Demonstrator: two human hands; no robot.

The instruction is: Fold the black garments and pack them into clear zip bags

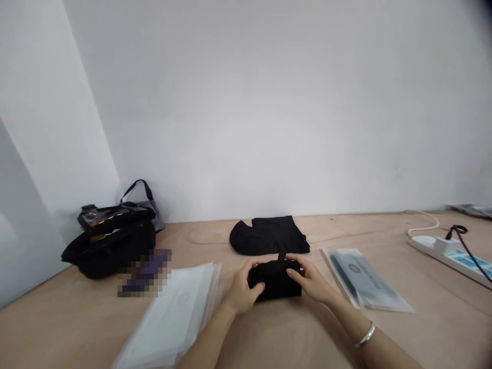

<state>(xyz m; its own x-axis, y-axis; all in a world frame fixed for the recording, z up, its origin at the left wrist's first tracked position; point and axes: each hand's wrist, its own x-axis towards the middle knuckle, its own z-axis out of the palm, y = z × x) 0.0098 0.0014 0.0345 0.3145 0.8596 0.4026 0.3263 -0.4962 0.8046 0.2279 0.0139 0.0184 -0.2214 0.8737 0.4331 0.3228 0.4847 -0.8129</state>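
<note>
A folded black cloth bundle (275, 282) is held just above or on the wooden table, near the front middle. My left hand (246, 288) grips its left end, thumb on the near face and fingers over the top. At the right end my right hand (307, 277) holds it in the same way, with a silver bangle on that wrist. A small dark strip sticks up from the bundle's top edge. Just behind lies a flat black cloth piece (271, 236) with a rounded left end.
Clear plastic sleeves (172, 312) lie at left, and a packed translucent bag (365, 279) at right. A black hat (115, 251), a striped bag (158, 215) and a bottle (90, 214) stand back left. A power strip (453, 256) with cables is far right.
</note>
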